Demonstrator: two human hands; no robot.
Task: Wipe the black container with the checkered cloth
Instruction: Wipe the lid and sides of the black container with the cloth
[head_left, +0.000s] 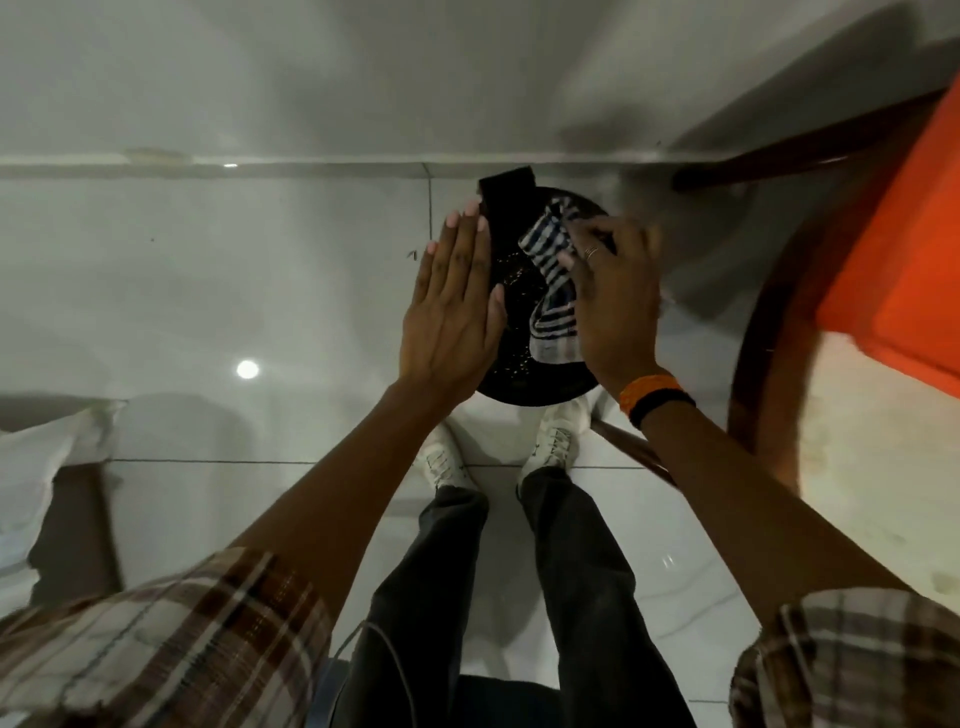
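Observation:
The black container (511, 291) is round and dark, with a flat tab at its far rim and pale specks on its surface; I hold it out in front of me above the floor. My left hand (452, 301) lies flat with straight fingers against its left side. My right hand (615, 301) presses the blue-and-white checkered cloth (553, 280) onto the container's right part. The cloth hangs down over the surface toward the near rim. The container's left and right edges are hidden behind my hands.
Glossy pale floor tiles (208, 291) meet a white wall (311, 78) just beyond the container. A round wooden-edged table (769, 332) with an orange box (904, 249) stands at the right. My white shoes (553, 441) are below; a white sack (47, 457) lies at the left.

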